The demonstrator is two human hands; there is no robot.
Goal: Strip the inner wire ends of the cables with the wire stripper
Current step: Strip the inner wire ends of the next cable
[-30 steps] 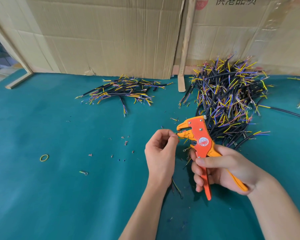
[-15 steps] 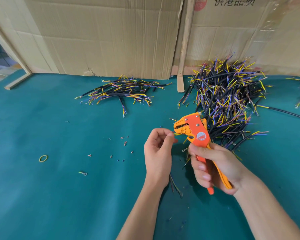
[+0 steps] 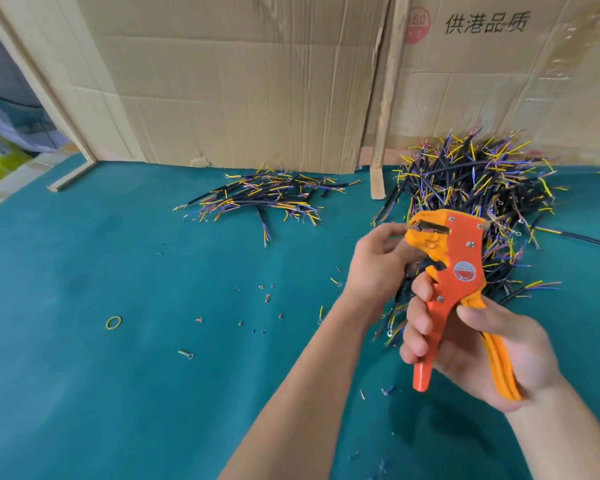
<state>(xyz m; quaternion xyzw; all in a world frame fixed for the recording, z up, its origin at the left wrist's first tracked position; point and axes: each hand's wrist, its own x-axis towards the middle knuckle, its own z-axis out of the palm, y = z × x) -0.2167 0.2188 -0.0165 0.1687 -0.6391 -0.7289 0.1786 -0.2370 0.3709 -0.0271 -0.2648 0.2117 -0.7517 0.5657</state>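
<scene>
Raised slightly since the earlier frame, the wire stripper [image 3: 461,268] is gripped at its handles by the right hand [image 3: 465,344]. A cable [image 3: 407,292] is pinched by the left hand [image 3: 378,265] at the jaws. Only the wire tip should be seated before squeezing.

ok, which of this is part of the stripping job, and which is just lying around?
In the job: wire stripper, gripped by the right hand; cable held by the left hand; big cable heap; smaller cable pile.

Lying about: rubber band, loose ring terminal, cardboard sheets, insulation scraps.
</scene>
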